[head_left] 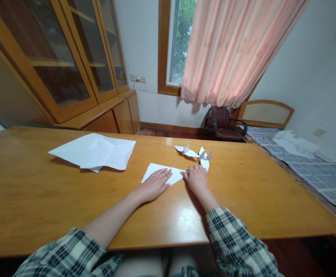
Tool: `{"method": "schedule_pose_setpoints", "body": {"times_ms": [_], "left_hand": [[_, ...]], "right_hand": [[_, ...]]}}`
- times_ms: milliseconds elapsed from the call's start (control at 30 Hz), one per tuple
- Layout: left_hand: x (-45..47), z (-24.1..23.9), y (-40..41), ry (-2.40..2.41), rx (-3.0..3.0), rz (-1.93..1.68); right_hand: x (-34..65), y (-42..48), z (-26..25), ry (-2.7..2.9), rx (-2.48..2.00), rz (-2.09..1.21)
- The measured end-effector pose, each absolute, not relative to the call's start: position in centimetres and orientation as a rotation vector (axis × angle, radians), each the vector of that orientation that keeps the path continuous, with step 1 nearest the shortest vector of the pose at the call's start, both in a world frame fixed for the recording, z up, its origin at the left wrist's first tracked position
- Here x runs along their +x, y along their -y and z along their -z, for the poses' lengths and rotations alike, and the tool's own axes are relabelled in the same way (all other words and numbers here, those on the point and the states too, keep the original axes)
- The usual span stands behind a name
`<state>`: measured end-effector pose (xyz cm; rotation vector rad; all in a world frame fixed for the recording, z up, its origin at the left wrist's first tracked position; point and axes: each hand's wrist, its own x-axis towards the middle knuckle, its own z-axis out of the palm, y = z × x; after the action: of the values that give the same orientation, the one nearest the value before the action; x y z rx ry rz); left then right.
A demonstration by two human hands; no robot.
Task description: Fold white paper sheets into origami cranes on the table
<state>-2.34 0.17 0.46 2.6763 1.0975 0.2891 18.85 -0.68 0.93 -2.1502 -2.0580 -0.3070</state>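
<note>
A folded piece of white paper [151,171] lies on the wooden table in front of me, broad at its left end and narrowing to the right. My left hand [155,185] rests flat on its middle, fingers stretched out together. At the narrow right end, my right hand [196,179] has its fingers curled and closed on the paper's tip. Just beyond that hand sit two folded paper cranes, one crane [186,151] on the left and another crane [204,157] on the right, their wings nearly touching. The tip under my right fingers is mostly hidden.
Larger creased white sheets [98,152] lie at the left on the table [69,207]. Past the far edge are a glass-door cabinet [78,57], a brown chair [221,121] and a pink curtain [231,50]. A bed with papers [295,144] stands at the right.
</note>
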Motion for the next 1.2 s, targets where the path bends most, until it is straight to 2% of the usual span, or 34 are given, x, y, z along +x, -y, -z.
{"method": "schedule_pose_setpoints", "body": {"times_ms": [767,1000,1200], "left_hand": [[-2.6,0.1,-0.4,-1.083,2.64,-0.329],[-2.7,0.3,-0.5,-1.063,2.653,-0.352],[-2.7,0.1,-0.4,-1.109,2.703,-0.401]], "right_hand": [[19.9,0.3,-1.7,1.986,-2.199,0.154],[20.5,-0.2,-0.8,1.903,-2.059,-0.046],[20.5,-0.7,-0.8,1.623,-1.727,-0.514]]}}
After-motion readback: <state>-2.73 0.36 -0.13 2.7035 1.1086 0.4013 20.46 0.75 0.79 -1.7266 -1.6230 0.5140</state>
